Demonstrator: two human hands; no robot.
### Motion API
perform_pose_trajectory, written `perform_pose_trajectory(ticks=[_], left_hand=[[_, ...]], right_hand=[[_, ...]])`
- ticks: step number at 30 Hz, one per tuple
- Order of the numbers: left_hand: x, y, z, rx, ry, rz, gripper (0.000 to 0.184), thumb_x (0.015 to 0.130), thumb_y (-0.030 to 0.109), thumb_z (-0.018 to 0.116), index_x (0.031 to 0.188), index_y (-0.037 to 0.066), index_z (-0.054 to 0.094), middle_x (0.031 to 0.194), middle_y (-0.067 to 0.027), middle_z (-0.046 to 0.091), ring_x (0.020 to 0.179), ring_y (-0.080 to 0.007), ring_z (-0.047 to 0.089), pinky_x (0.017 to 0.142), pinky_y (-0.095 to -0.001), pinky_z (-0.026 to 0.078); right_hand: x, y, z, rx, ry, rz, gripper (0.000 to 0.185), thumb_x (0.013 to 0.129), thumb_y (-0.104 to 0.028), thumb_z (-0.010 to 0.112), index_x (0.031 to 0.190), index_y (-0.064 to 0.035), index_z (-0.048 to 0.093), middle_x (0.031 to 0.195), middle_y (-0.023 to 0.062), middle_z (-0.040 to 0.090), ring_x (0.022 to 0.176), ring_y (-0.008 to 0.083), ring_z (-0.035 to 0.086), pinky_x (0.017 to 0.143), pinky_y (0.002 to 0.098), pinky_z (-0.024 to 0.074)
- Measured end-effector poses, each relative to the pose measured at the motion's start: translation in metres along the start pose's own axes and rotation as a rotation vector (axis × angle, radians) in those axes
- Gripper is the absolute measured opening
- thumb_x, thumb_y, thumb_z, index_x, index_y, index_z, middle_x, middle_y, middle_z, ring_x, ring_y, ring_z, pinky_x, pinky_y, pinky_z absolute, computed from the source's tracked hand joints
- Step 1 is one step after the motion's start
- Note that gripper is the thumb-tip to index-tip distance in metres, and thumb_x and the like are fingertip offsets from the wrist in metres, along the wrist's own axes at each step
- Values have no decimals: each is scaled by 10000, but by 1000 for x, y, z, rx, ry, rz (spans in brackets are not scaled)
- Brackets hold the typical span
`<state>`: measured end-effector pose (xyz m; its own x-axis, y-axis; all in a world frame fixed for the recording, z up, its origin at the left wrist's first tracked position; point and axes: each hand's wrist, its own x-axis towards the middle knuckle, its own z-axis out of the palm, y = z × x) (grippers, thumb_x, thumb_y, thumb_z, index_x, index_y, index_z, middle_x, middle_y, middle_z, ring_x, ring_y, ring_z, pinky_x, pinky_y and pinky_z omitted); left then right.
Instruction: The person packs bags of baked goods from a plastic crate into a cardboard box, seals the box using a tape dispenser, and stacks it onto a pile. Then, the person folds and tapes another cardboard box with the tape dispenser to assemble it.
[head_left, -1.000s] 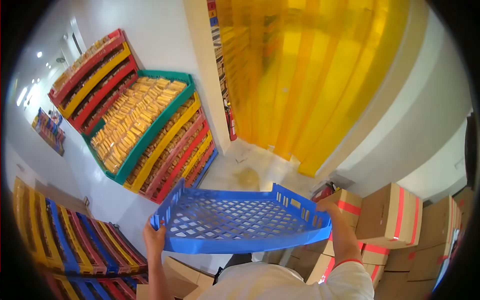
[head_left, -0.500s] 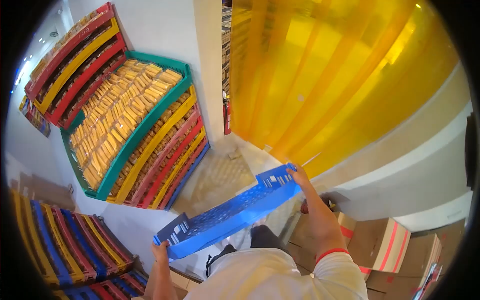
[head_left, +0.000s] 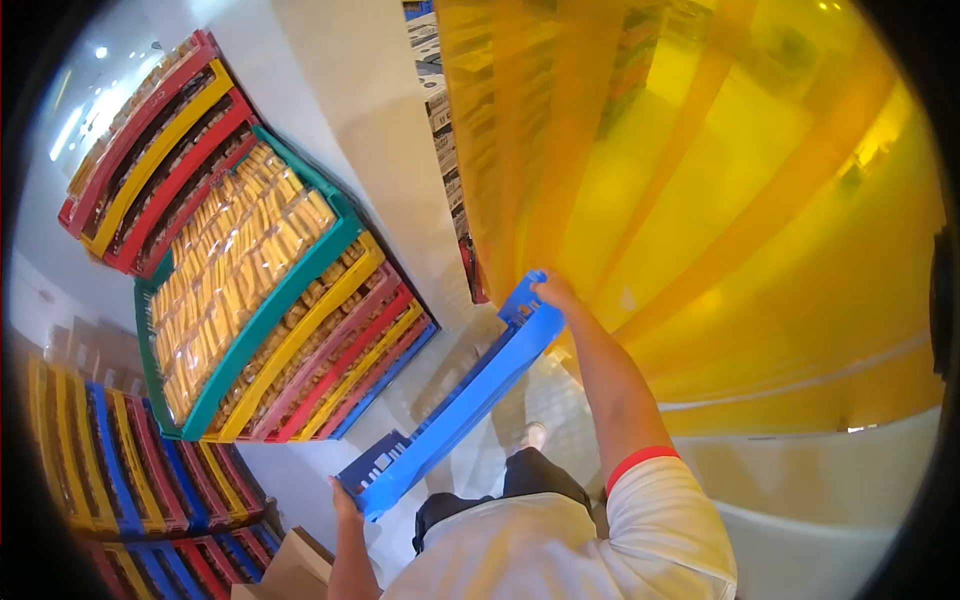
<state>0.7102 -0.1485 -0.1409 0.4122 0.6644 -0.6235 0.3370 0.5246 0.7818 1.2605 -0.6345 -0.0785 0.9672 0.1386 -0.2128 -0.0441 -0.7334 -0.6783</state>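
A long blue plastic crate (head_left: 465,405) with slotted end walls is held out in front of my body, tilted, its right end farther away. My left hand (head_left: 346,500) grips the near left end. At the far right end, my right hand (head_left: 555,292) is closed round the rim. The crate's floor is mostly hidden behind its near side wall.
Yellow strip curtain (head_left: 700,230) hangs ahead and right. On the left, a green crate (head_left: 345,225) of packaged bread-like sticks tops a colourful crate stack. More stacked crates (head_left: 140,470) stand lower left, near a cardboard box (head_left: 300,565). A foot (head_left: 535,435) shows on the floor.
The crate has tilted more steeply and its right end has moved up and left with my right hand. My view has turned right, the curtain filling more of it; the boxes at right are gone.
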Motion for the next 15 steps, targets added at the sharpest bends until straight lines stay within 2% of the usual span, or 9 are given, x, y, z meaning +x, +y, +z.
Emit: perform_pose_trajectory(ticks=[3,6,8,10,11,12,13,14,15], left_hand=[[2,-9,71,-37,-28,-85,682,1064,647,382,1338,62,601,1111,-71,694,873,-203,611,794,-375,526],[24,-39,153,-7,-73,28,720,1069,642,364,1386,24,555,1239,-118,663,1038,-266,642,895,-424,541],[11,-35,224,-21,-82,42,735,1069,643,359,1404,13,534,1289,-135,646,1107,-291,641,946,-449,540],[3,-32,276,-105,-181,-273,769,1068,646,349,1457,-7,463,1382,-166,597,1233,-344,606,1054,-481,501],[2,-35,306,-99,-193,-277,769,1068,646,349,1457,-7,463,1382,-166,597,1233,-344,606,1054,-481,501],[4,-46,336,-46,-157,-284,767,1069,645,339,1489,8,426,1428,-176,566,1259,-371,594,1063,-532,486],[4,-57,363,4,-122,-292,768,1071,643,329,1522,23,388,1474,-186,535,1284,-397,581,1072,-583,471],[3,-64,389,-7,-210,-330,780,1054,670,344,1524,49,385,1482,-193,531,1322,-422,549,1068,-676,417],[1,-69,416,-16,-303,-365,792,1037,697,359,1526,74,383,1491,-201,526,1360,-447,516,1065,-769,362]], right_hand=[[27,-1,-47,-110,84,-25,506,869,-384,695,1306,-131,678,1208,225,714,1133,405,680,982,457,536],[44,-4,-97,-93,103,67,636,894,-403,690,1456,-133,562,1376,252,622,1282,415,592,1054,531,481],[33,-19,-139,-290,425,40,755,929,-451,674,1563,-135,412,1535,289,457,1421,443,442,1148,493,410],[51,15,-174,-269,506,114,793,935,-431,682,1590,-128,356,1579,276,394,1455,450,379,1177,495,367],[54,39,-189,-253,545,158,813,937,-421,686,1604,-124,327,1601,269,363,1472,454,348,1192,497,346],[56,62,-204,-235,585,202,834,940,-411,689,1618,-120,299,1624,263,331,1489,457,317,1206,498,325],[51,84,-220,-110,663,177,848,943,-387,687,1629,-120,266,1616,269,334,1493,458,307,1194,574,304],[47,97,-233,15,745,146,864,945,-363,684,1641,-120,233,1608,276,337,1496,459,297,1183,649,283],[40,104,-242,8,763,151,864,945,-363,684,1641,-120,233,1608,276,337,1496,459,297,1183,649,283]])
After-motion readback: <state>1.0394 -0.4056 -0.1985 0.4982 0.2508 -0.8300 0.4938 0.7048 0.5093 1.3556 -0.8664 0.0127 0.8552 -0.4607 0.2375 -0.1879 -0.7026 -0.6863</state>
